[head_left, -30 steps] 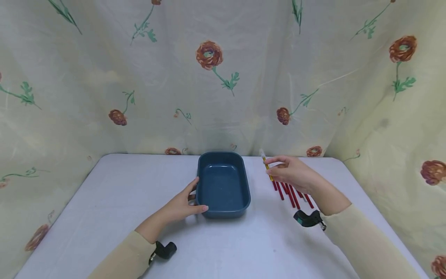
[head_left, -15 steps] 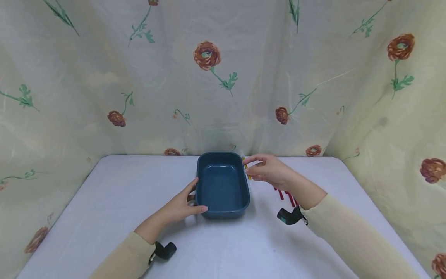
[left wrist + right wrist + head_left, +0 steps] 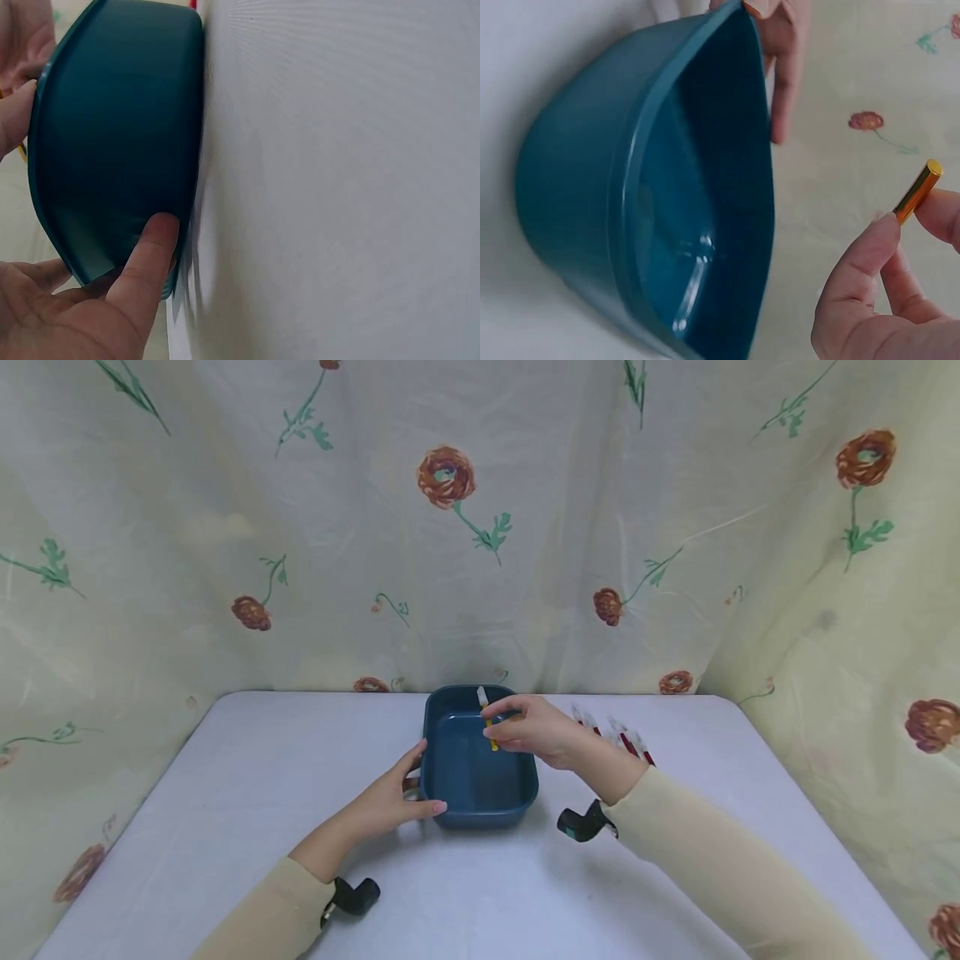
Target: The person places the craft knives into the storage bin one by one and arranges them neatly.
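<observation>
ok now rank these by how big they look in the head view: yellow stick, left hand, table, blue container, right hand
Largest to smallest:
1. table
2. blue container
3. left hand and right hand, too alike to rank
4. yellow stick, partly covered by the fingers

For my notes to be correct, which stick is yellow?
The stick pinched in the right hand; the other visible sticks, on the table, are red.

Blue bin (image 3: 465, 777), yellow stick (image 3: 488, 723), red sticks (image 3: 627, 743), cream curtain (image 3: 337, 535) with rust flowers (image 3: 446, 477)
</observation>
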Tool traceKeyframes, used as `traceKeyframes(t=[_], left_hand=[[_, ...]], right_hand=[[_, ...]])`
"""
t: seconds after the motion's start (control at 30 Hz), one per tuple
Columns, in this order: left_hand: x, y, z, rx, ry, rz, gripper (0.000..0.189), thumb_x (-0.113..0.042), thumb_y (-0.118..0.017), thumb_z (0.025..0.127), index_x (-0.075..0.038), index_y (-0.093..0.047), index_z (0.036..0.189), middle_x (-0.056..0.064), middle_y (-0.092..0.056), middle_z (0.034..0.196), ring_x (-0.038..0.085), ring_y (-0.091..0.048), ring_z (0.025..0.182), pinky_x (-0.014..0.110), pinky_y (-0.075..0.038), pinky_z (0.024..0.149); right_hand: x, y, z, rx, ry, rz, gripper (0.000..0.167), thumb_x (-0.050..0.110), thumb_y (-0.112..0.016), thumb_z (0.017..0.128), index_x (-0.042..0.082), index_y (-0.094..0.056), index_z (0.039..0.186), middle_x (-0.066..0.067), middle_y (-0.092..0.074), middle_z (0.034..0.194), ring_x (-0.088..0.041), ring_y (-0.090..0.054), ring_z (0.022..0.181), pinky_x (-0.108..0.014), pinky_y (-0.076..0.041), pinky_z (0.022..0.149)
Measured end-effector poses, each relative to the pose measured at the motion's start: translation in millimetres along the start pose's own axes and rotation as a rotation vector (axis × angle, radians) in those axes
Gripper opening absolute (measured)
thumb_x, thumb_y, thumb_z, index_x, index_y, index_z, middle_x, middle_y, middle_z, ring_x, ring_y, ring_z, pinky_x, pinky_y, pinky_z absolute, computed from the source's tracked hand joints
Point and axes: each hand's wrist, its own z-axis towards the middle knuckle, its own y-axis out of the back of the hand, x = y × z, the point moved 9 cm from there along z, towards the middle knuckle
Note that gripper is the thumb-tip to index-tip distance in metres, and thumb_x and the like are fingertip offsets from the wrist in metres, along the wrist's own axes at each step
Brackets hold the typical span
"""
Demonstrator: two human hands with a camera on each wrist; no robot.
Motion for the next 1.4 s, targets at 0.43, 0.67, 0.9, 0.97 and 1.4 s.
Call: traceKeyframes(t=[0.43,0.67,0.9,0.97,1.4], left_hand=[[-2.9,-0.2,-2.3,0.027,-0.022,-0.043,0.105,-0.036,-0.082,0.084,-0.023,-0.013,0.162,0.015,-0.027,0.162,0.039,-0.040,0.142,0.061,-0.041,0.105],[-2.1,0.2,-1.8,0.027,-0.021,-0.027,0.105,-0.037,-0.082,0.084,-0.024,-0.013,0.162,0.016,-0.026,0.163,0.040,-0.039,0.142,0.061,-0.041,0.104],[-2.6,0.0,-2.1,0.027,-0.023,-0.019,0.103,-0.036,-0.080,0.086,-0.023,-0.012,0.162,0.016,-0.025,0.163,0.041,-0.039,0.142,0.061,-0.042,0.104],[-2.4,0.1,-2.3,0.025,-0.019,-0.013,0.103,-0.036,-0.080,0.087,-0.023,-0.012,0.162,0.016,-0.026,0.163,0.041,-0.039,0.141,0.060,-0.043,0.103],[-3.6,1.0,-3.6,0.015,-0.020,-0.012,0.101,-0.034,-0.079,0.087,-0.024,-0.013,0.162,0.015,-0.025,0.163,0.040,-0.040,0.141,0.059,-0.043,0.104]], right_hand=[[-12,-35,29.2,0.008,-0.009,-0.007,0.036,0.009,-0.073,0.092,-0.001,-0.064,0.125,-0.012,-0.067,0.110,-0.022,-0.068,0.096,-0.039,-0.054,0.095],[-24,-45,42.0,-0.003,-0.031,-0.006,0.034,0.008,-0.073,0.091,0.001,-0.066,0.123,-0.012,-0.067,0.109,-0.021,-0.066,0.091,-0.034,-0.057,0.085],[-38,-50,50.3,-0.019,-0.070,-0.027,0.034,0.009,-0.073,0.092,0.004,-0.066,0.125,-0.012,-0.064,0.116,-0.022,-0.065,0.094,-0.035,-0.056,0.089],[-42,-52,52.2,-0.017,-0.075,-0.023,0.034,0.008,-0.072,0.092,0.003,-0.066,0.125,-0.013,-0.064,0.116,-0.022,-0.065,0.094,-0.036,-0.056,0.090],[-61,-61,61.7,-0.029,-0.132,-0.012,0.031,0.006,-0.072,0.092,0.005,-0.068,0.123,-0.015,-0.059,0.128,-0.020,-0.066,0.093,-0.033,-0.057,0.087]])
